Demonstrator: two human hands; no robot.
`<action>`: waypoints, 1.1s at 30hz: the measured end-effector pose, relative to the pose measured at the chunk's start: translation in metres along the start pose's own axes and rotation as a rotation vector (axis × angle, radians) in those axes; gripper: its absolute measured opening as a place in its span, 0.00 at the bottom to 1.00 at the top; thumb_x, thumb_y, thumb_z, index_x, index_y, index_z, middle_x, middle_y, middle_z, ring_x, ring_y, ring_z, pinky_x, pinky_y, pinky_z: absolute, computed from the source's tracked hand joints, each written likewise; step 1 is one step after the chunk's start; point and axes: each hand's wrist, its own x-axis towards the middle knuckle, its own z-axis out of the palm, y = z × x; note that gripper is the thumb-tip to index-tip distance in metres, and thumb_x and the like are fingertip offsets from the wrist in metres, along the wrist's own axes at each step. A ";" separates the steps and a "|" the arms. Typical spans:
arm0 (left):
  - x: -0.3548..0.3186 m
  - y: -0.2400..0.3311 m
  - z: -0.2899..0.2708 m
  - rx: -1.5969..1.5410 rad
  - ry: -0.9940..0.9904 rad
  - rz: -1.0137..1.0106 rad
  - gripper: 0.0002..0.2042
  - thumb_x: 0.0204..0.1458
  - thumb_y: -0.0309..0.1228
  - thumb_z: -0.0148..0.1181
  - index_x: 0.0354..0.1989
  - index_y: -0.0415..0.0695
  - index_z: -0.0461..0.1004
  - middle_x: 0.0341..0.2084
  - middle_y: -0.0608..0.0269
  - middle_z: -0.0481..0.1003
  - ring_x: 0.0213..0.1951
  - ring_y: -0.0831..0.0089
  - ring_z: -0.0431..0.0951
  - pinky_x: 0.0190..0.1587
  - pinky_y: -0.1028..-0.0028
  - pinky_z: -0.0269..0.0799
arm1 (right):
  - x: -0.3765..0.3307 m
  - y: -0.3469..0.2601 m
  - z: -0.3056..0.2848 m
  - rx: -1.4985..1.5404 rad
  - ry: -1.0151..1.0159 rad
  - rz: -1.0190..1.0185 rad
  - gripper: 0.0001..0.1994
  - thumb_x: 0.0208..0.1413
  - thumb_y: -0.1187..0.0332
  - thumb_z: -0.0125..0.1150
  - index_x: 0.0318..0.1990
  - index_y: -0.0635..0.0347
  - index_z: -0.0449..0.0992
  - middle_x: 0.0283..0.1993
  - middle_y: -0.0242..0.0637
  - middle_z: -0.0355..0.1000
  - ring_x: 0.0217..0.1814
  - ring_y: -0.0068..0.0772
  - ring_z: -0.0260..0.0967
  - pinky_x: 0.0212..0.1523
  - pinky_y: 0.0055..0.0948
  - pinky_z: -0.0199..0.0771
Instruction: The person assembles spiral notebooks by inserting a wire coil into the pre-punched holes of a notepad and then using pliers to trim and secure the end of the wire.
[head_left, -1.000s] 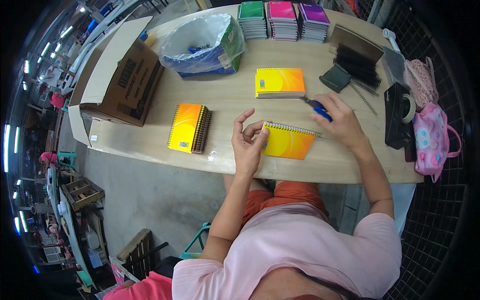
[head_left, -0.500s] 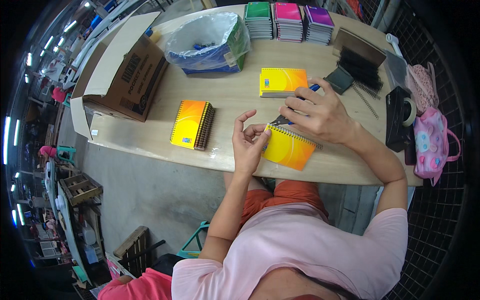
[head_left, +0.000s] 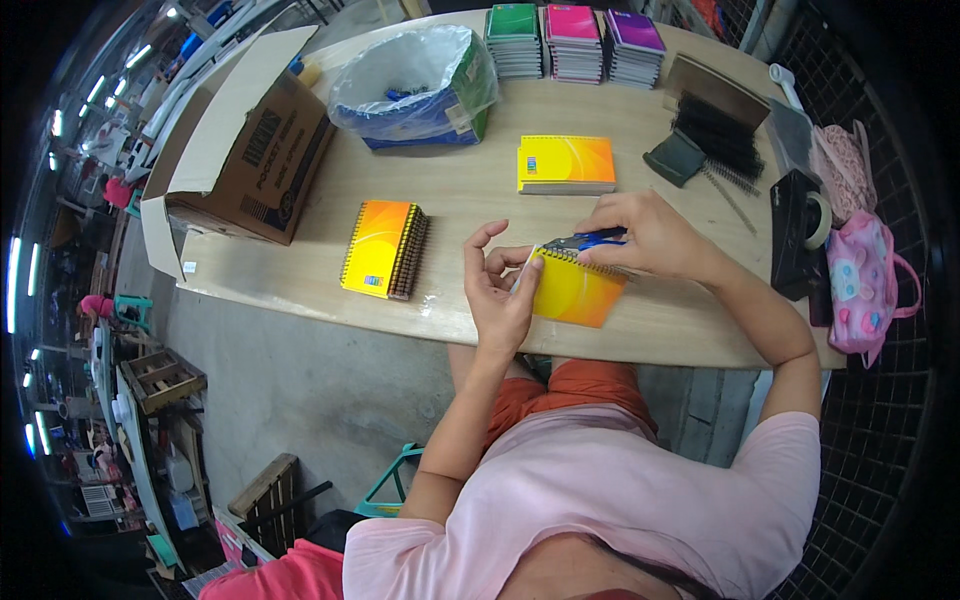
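Near the table's front edge, a yellow-and-orange spiral notebook [head_left: 578, 300] is pinched at its upper left corner by my left hand [head_left: 500, 305], thumb in front. My right hand [head_left: 645, 235] is closed around blue-handled pliers [head_left: 603, 237]. Their dark jaws lie along the notebook's coil edge, close to my left fingertips; whether they grip the wire is too small to tell. Just beyond, a pile of yellow notebooks [head_left: 567, 163] shows a punched edge without a visible coil. To the left stands a stack of coil-bound yellow notebooks [head_left: 376, 250].
A brown cardboard box [head_left: 262, 175] and a plastic-lined bin [head_left: 400, 125] occupy the left and back. Green, pink and purple notebook stacks [head_left: 573, 50] line the far edge. At right are black coils [head_left: 718, 140], a tape dispenser [head_left: 793, 245] and a pink bag [head_left: 860, 285].
My right hand has lowered and turned, bringing the pliers from a steep angle to nearly flat along the coil edge. My left hand keeps its pinch; the notebook has tilted slightly.
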 end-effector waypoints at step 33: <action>0.040 -0.015 -0.019 0.132 -0.169 0.074 0.17 0.53 0.18 0.65 0.51 0.39 0.69 0.34 0.61 0.77 0.38 0.77 0.77 0.44 0.77 0.75 | -0.063 0.058 0.079 -0.467 0.406 0.387 0.30 0.48 0.57 0.73 0.59 0.59 0.73 0.56 0.50 0.65 0.59 0.50 0.66 0.58 0.42 0.67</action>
